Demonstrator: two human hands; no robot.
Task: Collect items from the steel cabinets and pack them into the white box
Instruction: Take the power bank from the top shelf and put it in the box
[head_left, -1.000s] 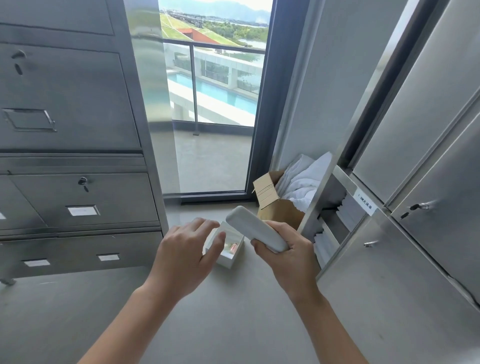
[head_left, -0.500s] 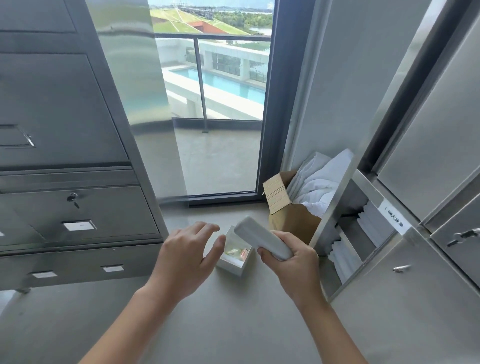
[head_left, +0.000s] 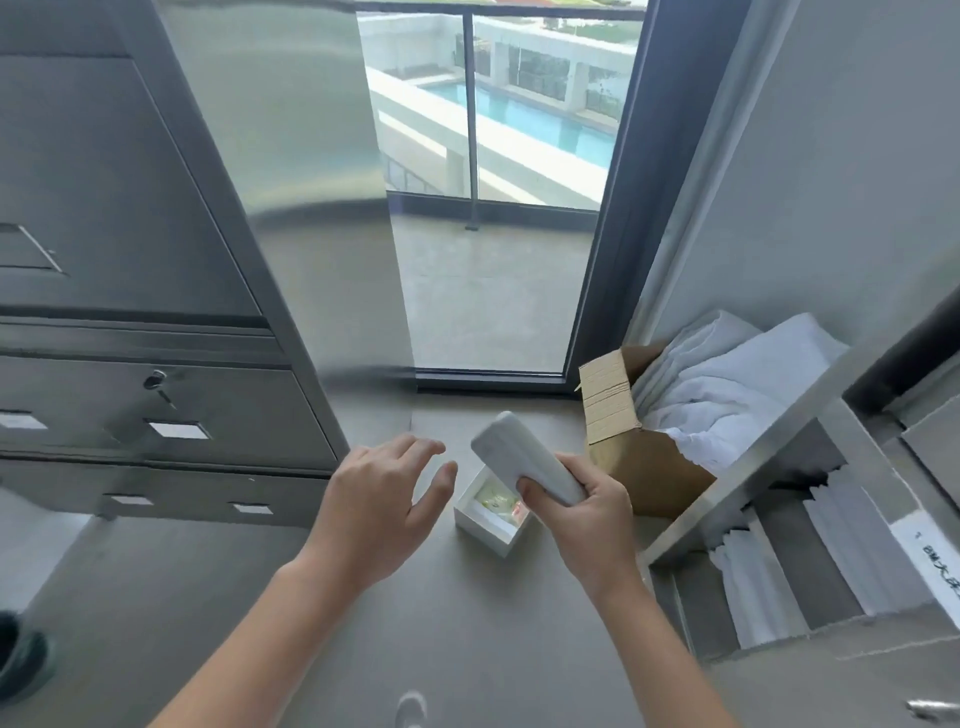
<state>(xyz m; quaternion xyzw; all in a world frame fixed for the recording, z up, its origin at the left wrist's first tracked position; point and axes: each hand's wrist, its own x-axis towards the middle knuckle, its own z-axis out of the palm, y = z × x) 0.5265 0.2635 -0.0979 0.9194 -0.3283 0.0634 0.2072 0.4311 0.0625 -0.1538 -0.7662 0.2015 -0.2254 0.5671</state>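
Steel cabinet (head_left: 156, 218) w/ locked drawers fills the left side; glass door (head_left: 498, 208) straight ahead gives onto a balcony & pool. To the right, an open steel cabinet (head_left: 810, 519) w/ shelves holding stacks of white folded items (head_left: 753, 587), paper label on its front edge. Cardboard box (head_left: 634, 457) sits on the floor betw. the glass door & the open cabinet, flap up, stuffed w/ white cloth (head_left: 727, 384) that bulges over its top. White box (head_left: 491, 525) is on the floor (head_left: 467, 649), just left of the cardboard box, lid off; inside are small items, pale green & pinkish, too small to ID. Right hand (head_left: 587, 514) is wrapped around a long white rounded item (head_left: 524, 470), tilted up-left, held above the white box & partly blocking its back right corner. Left hand (head_left: 384, 504) hangs above the floor, fingers spread, holding nothing, thumb close to the white box's left edge but not touching as far as can be told. Hands apart, white box betw. them.
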